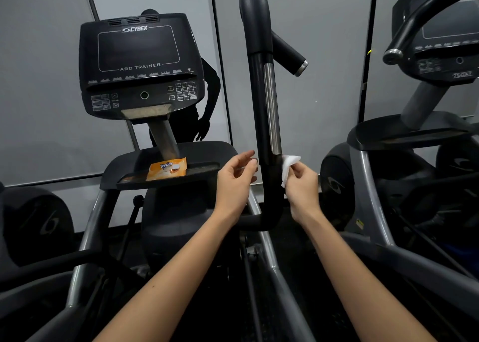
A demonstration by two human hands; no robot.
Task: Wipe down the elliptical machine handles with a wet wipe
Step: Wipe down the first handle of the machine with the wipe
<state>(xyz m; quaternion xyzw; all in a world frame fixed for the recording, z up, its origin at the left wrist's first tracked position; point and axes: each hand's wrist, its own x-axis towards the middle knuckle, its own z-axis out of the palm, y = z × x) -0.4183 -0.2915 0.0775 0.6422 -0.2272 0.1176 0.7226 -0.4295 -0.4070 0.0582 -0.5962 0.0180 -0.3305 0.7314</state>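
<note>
Right hand (302, 186) is pinching wet wipe (289, 169) against handle (264, 124); left hand (234, 181) is hovering beside it, fingers relaxed, empty.

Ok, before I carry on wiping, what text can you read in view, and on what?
"CYBEX": top of the console, above its screen.
"ARC TRAINER": same console, below the screen.
"Tender": orange packet on the tray.
"750AT", faint: neighbouring console, right.
Keypad labels: too small to read.
</note>
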